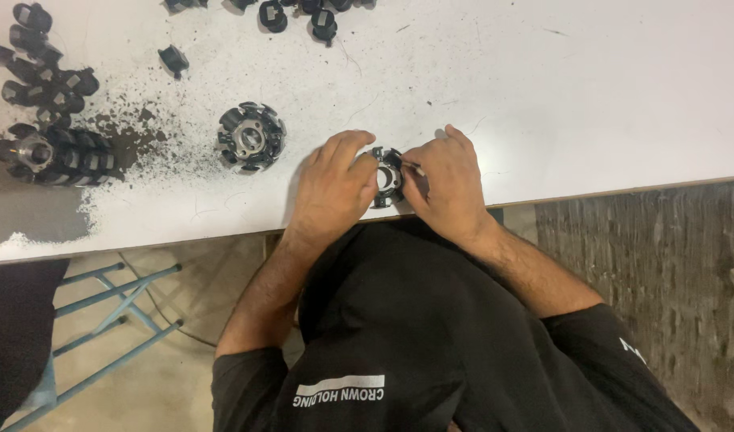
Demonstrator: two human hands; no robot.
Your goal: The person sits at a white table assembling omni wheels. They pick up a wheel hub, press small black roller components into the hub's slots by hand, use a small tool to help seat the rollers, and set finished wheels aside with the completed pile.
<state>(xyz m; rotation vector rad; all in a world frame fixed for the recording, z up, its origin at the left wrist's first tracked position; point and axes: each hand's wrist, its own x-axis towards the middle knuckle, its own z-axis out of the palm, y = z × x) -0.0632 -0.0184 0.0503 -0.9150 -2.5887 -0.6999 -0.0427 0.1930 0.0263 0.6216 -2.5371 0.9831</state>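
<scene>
Your black shirt (415, 336) fills the near part of the view, and both bare forearms run out of it toward the white table (591, 96). Your left hand (332, 186) lies palm down at the near edge of the table, fingers curled over the left side of a small black ring-shaped part (387, 178), so it grips that part from the left. Your right hand (445, 186) closes in from the right, fingertips pinched at the ring's right rim, where a thin pale sliver shows between them; what that sliver is cannot be told. Both hands are narrow and closed on the ring, which sits on the table just inside the near edge, between them. To the left of your left hand, well apart from it, a larger round metal piece with black segments about a hollow centre (251, 137) lies flat on the table. Farther left, dark grit (131, 128) is scattered over the white surface, and at the far left edge a heap of black parts (47, 112) lies, one of them with a shiny metal hub. More small black parts (303, 14) lie along the far edge. Below the table on the left, a blue metal frame (111, 312) stands on the floor.
</scene>
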